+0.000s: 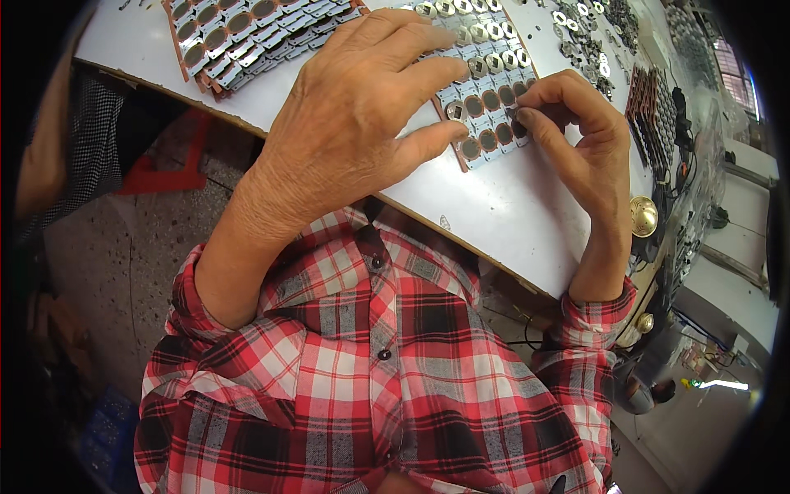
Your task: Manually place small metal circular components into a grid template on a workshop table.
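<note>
A panel of joined light-blue circuit boards with brown edges lies on the white table. Shiny metal pieces fill its far rows, while the nearer rows show mostly dark round discs. Over the panel's left side spreads my left hand, open, its thumb tip beside a lone metal piece near the left edge. At the panel's right edge my right hand is pinched, thumb against forefinger. What those fingertips hold, if anything, is hidden.
Similar panels are stacked at the far left. Loose metal pieces lie scattered at the far right. Beyond my right hand stand another stack of panels and a brass-coloured dome. A red object is below the table's left edge.
</note>
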{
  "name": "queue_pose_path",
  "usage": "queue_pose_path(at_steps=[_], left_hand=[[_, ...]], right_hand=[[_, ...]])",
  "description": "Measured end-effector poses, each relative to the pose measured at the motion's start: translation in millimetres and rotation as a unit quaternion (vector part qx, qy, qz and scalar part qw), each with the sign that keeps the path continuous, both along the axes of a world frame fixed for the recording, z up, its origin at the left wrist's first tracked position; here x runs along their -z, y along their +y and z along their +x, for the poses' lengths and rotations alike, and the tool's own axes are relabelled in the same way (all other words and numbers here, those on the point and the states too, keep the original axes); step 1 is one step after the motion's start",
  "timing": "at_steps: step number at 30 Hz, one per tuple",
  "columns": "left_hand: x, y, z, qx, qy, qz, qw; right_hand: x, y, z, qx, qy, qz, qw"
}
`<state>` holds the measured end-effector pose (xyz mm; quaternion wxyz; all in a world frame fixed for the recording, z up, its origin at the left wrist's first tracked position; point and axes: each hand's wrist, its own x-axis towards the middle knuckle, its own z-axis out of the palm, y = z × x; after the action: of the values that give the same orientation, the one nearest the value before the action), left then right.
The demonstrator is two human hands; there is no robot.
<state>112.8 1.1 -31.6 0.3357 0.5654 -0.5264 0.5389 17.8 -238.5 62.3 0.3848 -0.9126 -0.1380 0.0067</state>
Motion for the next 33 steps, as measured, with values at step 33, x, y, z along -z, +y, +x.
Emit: queue_pose_path(at_steps=[33], left_hand=[[-73, 25, -59, -0.022, 0.445, 0.209, 0.871]], right_hand=[[8, 45, -7, 0.046, 0.010, 0.087, 0.995]])
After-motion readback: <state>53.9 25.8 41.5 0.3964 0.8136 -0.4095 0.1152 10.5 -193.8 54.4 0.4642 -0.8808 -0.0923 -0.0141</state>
